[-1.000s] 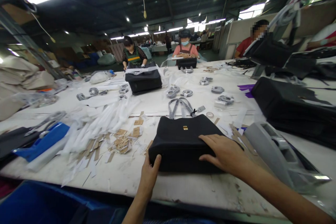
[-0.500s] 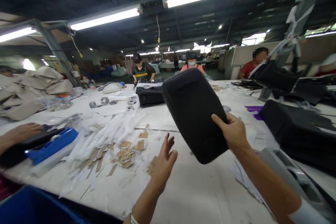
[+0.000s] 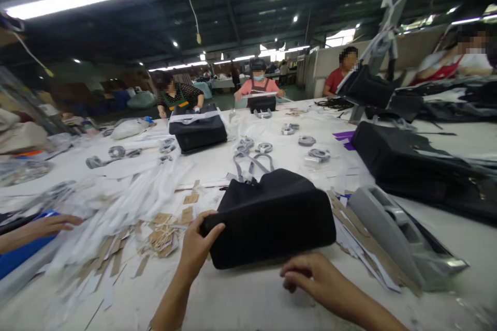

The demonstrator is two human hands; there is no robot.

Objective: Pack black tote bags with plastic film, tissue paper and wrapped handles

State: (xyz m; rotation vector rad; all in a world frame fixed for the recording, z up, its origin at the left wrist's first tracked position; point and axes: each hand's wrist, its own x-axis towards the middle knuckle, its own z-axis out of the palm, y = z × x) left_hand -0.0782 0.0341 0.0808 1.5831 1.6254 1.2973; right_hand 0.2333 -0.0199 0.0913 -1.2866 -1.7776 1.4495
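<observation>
A black bag [image 3: 274,225] with grey straps [image 3: 252,165] lies on its side on the white table in front of me, its flat face toward me. My left hand [image 3: 198,243] grips its near left corner, thumb on the flat face and fingers behind the edge. Just below the bag's lower right edge hovers my right hand [image 3: 310,276], loosely curled and holding nothing. Brown cardboard tags [image 3: 161,235] with string are heaped to the left of my left hand.
A grey tape dispenser [image 3: 399,238] and cardboard strips [image 3: 368,243] lie at right, near a large black bag [image 3: 415,170]. White plastic sleeves [image 3: 124,217] spread at left beside another person's hand [image 3: 46,230]. Coiled grey straps [image 3: 265,148] dot the table [image 3: 252,300]; co-workers stand behind it.
The black bag came down from my raised right hand onto the table. My right hand has let go of it, and my left hand has taken its left corner. The view swung right.
</observation>
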